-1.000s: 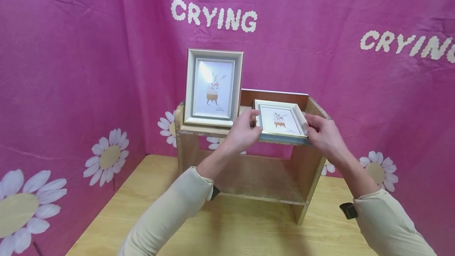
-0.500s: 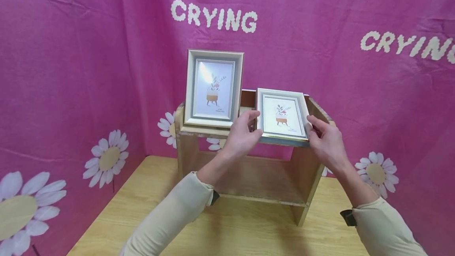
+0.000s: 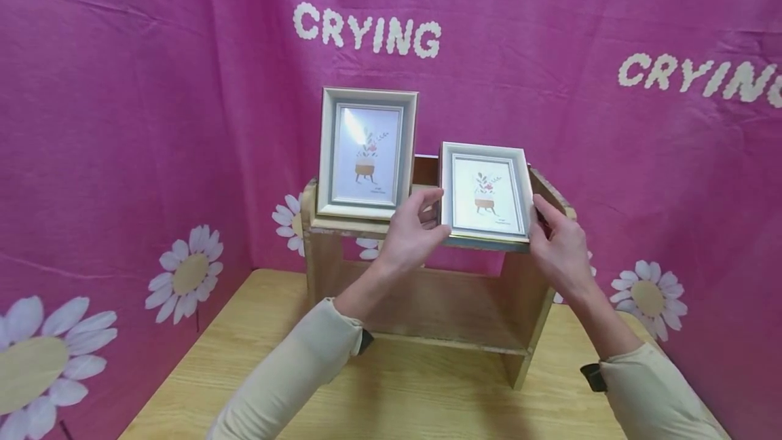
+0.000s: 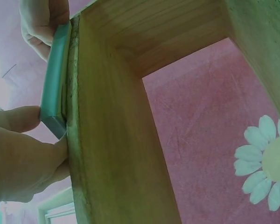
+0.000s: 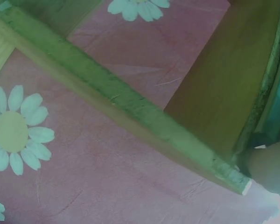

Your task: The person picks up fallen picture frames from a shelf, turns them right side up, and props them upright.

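Note:
In the head view, a picture frame (image 3: 486,189) with a pale border and a potted-plant print leans back at the right of a small wooden shelf's top board. My left hand (image 3: 415,231) holds its left edge near the lower corner, thumb toward the front. On the opposite side, my right hand (image 3: 561,242) grips the right edge low down. The left wrist view shows the frame's bluish bottom edge (image 4: 55,74) right at the board's front edge, with fingers at both ends. A matching picture frame (image 3: 368,155) stands upright to the left, near my left fingers.
The wooden shelf (image 3: 442,304) has a lower board and side panels, its right panel (image 3: 534,318) rising beside my right hand. It stands on a light wooden table (image 3: 391,399). Pink cloth (image 3: 519,39) with daisies and lettering hangs behind and at the sides.
The right picture frame has tipped up from nearly flat to a steeper backward lean, its top edge rising. Both hands stay at its sides. The left frame keeps its place.

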Motion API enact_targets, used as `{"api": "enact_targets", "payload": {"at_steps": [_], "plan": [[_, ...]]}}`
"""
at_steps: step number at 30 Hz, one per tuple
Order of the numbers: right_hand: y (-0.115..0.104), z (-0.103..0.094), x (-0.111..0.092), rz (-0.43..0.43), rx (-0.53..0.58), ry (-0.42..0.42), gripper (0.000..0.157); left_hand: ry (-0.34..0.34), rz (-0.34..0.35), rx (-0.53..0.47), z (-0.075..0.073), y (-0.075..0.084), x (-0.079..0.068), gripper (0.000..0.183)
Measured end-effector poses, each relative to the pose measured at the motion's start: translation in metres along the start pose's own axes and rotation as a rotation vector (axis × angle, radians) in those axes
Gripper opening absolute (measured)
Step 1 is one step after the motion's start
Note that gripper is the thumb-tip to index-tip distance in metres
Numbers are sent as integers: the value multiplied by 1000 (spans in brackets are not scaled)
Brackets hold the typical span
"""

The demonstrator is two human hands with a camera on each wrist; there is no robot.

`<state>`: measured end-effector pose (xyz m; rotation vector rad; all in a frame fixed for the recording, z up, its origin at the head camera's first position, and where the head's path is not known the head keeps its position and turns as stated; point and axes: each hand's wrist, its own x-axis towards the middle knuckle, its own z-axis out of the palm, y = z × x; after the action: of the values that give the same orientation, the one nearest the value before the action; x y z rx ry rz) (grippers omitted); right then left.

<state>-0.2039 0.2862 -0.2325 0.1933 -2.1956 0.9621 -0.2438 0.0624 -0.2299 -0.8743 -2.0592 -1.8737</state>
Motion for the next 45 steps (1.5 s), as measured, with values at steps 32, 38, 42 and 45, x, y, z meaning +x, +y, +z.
{"api": "enact_targets", "payload": {"at_steps": [32,38,42,45], "plan": [[-5,-4,20,64,205,-106,59,66,249,28,5,-10,7,59],[-5,-3,22,36,231,-83,61,77,241,58,8,-11,7,64],[-2,-2,21,21,218,-77,62,63,227,45,8,-15,7,68],[0,-1,22,20,220,-74,63,63,226,36,8,-16,9,69]]}}
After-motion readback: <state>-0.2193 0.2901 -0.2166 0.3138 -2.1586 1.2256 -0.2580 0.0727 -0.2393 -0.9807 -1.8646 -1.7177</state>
